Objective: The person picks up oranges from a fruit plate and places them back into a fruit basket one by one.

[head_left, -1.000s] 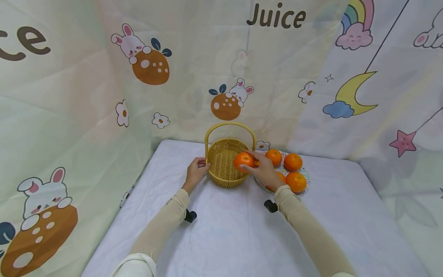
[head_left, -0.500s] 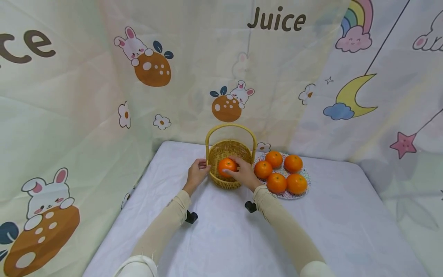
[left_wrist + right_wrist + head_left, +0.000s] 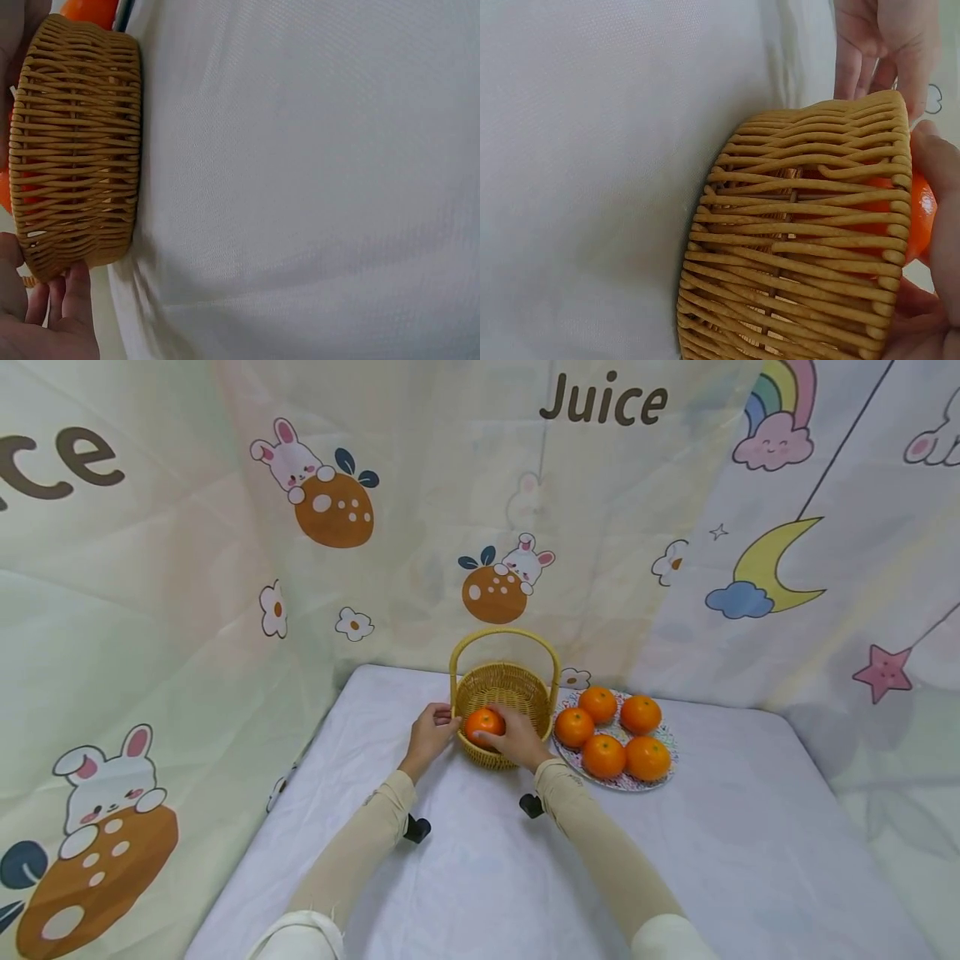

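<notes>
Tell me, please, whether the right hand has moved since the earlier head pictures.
Yes, to the left: against the patterned plate, the right hand earlier overlapped its left side, and now holds an orange inside the wicker basket.

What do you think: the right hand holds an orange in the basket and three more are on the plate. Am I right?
Not three: the head view shows five oranges on the plate. The rest is right: the right hand holds an orange in the basket.
</notes>
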`<state>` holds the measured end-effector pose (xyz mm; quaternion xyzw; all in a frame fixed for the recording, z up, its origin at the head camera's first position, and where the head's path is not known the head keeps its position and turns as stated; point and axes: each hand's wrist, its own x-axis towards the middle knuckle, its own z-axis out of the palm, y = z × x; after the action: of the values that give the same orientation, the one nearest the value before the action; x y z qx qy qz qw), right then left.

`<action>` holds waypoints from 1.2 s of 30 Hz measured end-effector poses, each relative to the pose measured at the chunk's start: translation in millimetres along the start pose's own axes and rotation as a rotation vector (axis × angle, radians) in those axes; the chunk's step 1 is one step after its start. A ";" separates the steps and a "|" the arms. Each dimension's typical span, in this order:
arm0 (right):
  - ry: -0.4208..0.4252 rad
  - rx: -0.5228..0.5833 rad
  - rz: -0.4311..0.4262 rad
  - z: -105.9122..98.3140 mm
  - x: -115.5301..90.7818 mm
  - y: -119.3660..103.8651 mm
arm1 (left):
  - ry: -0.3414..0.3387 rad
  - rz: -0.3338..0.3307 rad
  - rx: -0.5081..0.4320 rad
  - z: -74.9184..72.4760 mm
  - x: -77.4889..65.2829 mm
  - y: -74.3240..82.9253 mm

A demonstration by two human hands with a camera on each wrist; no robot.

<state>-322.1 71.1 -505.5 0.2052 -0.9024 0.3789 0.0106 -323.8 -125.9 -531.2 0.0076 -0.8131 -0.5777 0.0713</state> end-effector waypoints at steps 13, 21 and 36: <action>-0.083 -0.076 0.036 1.6 3.1 -1.0 | -0.007 0.031 0.002 0.8 0.4 -3.3; -0.085 -0.096 0.021 2.4 4.0 -0.5 | 0.011 0.099 -0.004 0.3 1.7 -6.6; -0.098 -0.115 0.033 3.3 5.3 1.2 | 0.009 0.038 0.019 0.4 0.9 -2.6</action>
<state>-326.9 67.7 -507.7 0.2073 -0.9254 0.3162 -0.0280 -324.9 -126.4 -533.7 -0.0046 -0.8182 -0.5684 0.0861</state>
